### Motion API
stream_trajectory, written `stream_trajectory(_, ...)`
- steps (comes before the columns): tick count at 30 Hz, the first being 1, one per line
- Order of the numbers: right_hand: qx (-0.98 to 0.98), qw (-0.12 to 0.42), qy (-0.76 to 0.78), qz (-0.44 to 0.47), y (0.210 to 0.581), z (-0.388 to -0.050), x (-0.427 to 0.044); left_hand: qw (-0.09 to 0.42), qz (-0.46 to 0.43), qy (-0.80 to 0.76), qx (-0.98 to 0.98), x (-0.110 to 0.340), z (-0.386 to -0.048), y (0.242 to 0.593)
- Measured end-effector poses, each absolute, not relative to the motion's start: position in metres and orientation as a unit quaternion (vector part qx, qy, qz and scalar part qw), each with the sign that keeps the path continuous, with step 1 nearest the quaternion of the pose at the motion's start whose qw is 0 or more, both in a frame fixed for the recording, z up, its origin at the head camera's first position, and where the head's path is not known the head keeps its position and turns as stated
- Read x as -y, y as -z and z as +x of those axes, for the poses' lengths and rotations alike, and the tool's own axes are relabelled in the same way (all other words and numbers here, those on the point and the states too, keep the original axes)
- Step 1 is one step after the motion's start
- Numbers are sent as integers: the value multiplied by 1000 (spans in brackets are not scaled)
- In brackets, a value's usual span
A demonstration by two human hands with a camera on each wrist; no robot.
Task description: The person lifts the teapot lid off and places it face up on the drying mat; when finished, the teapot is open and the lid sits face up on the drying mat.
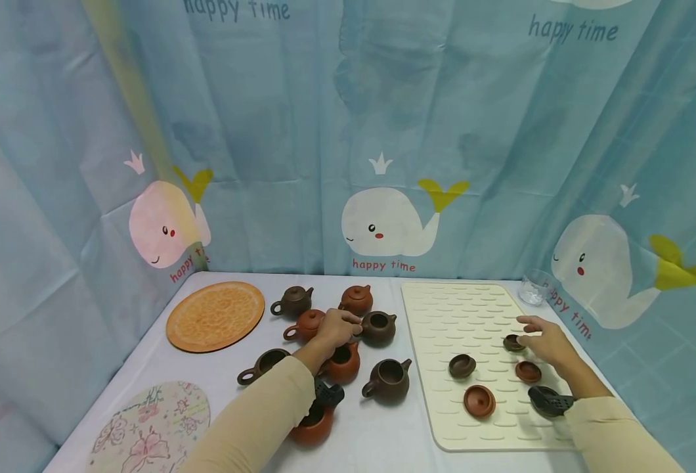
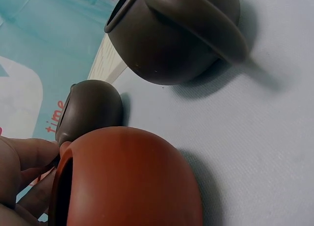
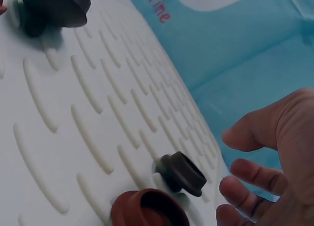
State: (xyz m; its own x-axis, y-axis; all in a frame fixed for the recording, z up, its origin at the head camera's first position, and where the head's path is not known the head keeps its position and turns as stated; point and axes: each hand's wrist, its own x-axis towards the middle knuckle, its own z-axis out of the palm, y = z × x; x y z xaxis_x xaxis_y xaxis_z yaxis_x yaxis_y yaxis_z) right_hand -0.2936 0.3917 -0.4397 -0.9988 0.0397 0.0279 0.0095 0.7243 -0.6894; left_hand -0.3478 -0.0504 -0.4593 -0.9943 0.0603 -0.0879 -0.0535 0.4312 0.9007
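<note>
My left hand (image 1: 339, 328) pinches the handle side of a dark brown lidless teapot (image 1: 379, 328); the handle is mostly hidden by the fingers. In the left wrist view a reddish lidless teapot (image 2: 132, 182) stands in front of those fingers (image 2: 34, 155). Closer to me is another dark lidless teapot (image 1: 389, 382). My right hand (image 1: 545, 341) hovers with relaxed, spread fingers beside a small dark lid (image 3: 182, 173) on the cream mat, apart from it in the right wrist view. A reddish lid (image 1: 528, 372) lies just nearer to me.
Lidded teapots, dark (image 1: 296, 301) and reddish (image 1: 357, 299), stand behind the left hand. The ridged cream mat (image 1: 442, 315) also bears a dark lid (image 1: 462, 366) and a larger reddish lid (image 1: 479, 401). A clear glass bowl (image 1: 534, 289) and an orange round mat (image 1: 215, 316) stand farther out.
</note>
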Motion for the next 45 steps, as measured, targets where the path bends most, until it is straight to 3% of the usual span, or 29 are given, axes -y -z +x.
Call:
stream_trajectory(14, 925, 59, -375, 30, 410, -289, -371, 49, -14, -528, -848, 57, -343, 445)
stream_trajectory(33, 904, 64, -406, 120, 353, -273, -321, -58, 70, -524, -847, 97, -317, 403)
stream_trajectory(38, 895, 56, -416, 150, 346, -273, -305, -86, 51, -546, -832, 114, -315, 403)
stream_trajectory(45, 889, 52, -414, 187, 334, -272, -281, -85, 17, -585, -806, 137, -316, 412)
